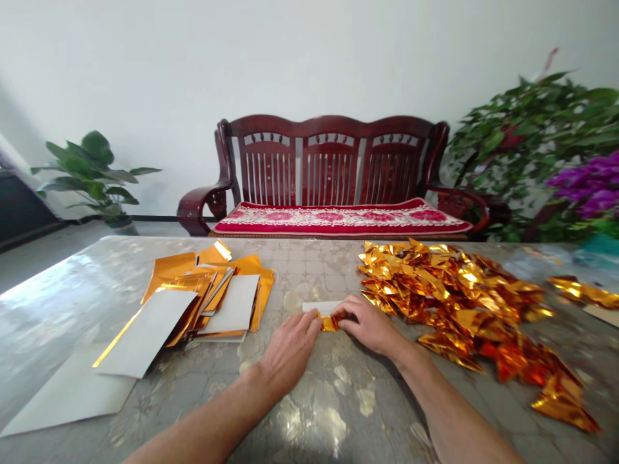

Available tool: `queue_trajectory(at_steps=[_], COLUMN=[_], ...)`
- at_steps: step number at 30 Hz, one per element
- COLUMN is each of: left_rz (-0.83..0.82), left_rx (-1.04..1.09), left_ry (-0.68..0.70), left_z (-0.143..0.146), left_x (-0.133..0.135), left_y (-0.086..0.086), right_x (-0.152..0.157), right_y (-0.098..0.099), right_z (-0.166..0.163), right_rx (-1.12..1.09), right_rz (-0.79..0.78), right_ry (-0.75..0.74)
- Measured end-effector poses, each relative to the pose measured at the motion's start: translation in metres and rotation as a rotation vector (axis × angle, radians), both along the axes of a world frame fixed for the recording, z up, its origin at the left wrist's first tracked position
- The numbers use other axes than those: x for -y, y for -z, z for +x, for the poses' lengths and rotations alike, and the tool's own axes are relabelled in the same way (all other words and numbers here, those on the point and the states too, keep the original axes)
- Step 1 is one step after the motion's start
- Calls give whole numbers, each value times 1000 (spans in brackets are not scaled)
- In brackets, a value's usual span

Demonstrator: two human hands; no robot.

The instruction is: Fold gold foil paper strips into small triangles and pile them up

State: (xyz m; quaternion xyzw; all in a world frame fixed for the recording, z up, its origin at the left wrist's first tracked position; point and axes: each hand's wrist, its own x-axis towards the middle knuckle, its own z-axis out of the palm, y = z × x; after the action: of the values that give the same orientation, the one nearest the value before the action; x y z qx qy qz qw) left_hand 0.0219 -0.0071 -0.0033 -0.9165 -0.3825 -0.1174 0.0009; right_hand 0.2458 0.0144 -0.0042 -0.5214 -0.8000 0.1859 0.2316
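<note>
Between my two hands, a sheet of gold foil paper (329,323) lies on the table, its near edge turned over to show gold and its white back facing up behind. My left hand (291,343) has its fingers pressed together on the left end of the fold. At the right end, my right hand (366,326) pinches the gold edge between thumb and fingers. To the left is a loose stack of flat foil paper sheets (235,303), some white side up. A heap of folded gold foil pieces (445,283) covers the right side.
Everything rests on a table (309,412) with a glossy, patterned cover. Single white-backed sheets (72,390) lie at the left. Clear plastic (536,264) sits at the far right. Beyond the table stand a wooden bench (329,167) and potted plants (97,174).
</note>
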Motion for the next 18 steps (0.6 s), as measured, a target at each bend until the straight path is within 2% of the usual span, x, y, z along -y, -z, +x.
queue_trajectory(at_steps=[6,10,18], left_rz=[30,32,6], left_rx=[-20,-31,-28], left_ry=[47,75,15], left_z=[2,5,11], left_x=[0,3,7], left_y=[1,-4,-10], right_x=[-1,-2,0], right_y=[-1,-2,-5], right_z=[-1,-3,-9], right_rx=[-11,11,85], right_rz=[-22,-9,10], right_ry=[34,35,63])
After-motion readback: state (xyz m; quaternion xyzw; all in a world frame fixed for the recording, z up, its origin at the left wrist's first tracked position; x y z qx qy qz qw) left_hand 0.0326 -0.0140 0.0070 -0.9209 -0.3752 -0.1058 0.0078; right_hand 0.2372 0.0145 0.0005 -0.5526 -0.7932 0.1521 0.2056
